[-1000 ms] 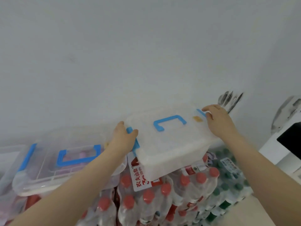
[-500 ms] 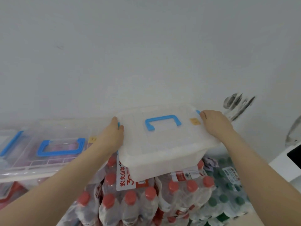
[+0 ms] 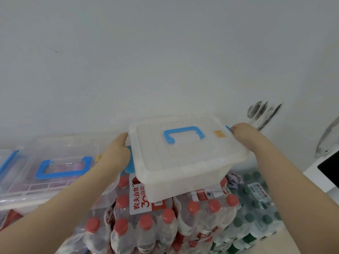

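In the head view, the white box (image 3: pixel 183 162) with its blue handle (image 3: pixel 183 132) is held level between both hands, close to the wall (image 3: pixel 165 61). The left hand (image 3: pixel 116 154) grips the box's end at 9 o'clock, thumb up by the lid's edge, beside a blue latch (image 3: pixel 129 162). The right hand (image 3: pixel 244 136) curls its fingers over the rim at 3 o'clock. The box sits over red-capped bottle packs (image 3: pixel 146 222); whether its base touches them cannot be told. Green-capped bottles (image 3: pixel 256 213) lie at its 4 o'clock, and a clear box (image 3: pixel 55 154) at 9 o'clock beyond the left hand.
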Action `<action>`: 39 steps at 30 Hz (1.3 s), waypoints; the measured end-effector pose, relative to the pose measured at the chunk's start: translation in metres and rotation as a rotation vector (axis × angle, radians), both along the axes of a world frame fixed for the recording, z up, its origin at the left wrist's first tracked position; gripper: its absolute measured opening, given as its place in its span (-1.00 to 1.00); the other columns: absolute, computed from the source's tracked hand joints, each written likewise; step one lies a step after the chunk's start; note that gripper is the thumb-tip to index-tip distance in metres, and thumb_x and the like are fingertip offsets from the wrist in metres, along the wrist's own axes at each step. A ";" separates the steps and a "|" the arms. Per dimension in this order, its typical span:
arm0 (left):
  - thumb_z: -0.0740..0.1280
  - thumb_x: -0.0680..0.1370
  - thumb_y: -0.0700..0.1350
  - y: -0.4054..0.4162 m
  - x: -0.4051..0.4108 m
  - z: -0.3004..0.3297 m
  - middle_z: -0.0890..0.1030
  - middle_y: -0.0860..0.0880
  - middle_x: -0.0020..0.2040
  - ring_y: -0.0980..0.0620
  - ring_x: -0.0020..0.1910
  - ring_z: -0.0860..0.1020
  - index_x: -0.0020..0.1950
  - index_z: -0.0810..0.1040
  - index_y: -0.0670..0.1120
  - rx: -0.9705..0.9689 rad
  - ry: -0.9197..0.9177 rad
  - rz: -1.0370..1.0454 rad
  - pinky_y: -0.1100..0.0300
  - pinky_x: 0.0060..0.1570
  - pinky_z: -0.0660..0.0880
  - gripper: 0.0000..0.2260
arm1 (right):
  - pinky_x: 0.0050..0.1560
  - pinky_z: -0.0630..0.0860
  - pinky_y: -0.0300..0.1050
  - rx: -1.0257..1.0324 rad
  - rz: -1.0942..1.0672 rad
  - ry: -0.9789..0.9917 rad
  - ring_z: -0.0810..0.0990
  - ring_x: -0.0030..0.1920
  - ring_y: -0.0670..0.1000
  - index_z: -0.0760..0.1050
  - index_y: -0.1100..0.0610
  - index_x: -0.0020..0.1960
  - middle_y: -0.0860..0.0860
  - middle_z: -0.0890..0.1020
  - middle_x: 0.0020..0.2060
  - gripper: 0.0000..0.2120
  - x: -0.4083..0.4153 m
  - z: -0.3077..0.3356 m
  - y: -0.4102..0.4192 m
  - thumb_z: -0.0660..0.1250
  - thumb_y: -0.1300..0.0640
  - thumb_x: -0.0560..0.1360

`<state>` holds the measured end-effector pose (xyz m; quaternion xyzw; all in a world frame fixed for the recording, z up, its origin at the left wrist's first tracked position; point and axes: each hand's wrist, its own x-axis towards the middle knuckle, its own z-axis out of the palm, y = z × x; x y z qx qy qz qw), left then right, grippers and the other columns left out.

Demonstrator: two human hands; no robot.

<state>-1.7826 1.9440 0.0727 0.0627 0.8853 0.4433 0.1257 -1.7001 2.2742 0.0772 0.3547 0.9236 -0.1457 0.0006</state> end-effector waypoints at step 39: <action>0.10 0.50 0.28 -0.032 0.048 0.003 0.47 0.23 -0.05 0.16 -0.04 0.49 0.20 0.46 0.08 -0.213 0.654 -0.896 0.45 -0.10 0.41 -0.58 | -0.09 0.40 -0.09 0.558 0.852 0.591 0.54 -0.05 0.16 0.49 0.24 0.10 0.14 0.56 0.00 -0.56 0.018 0.081 -0.117 0.06 -0.07 0.52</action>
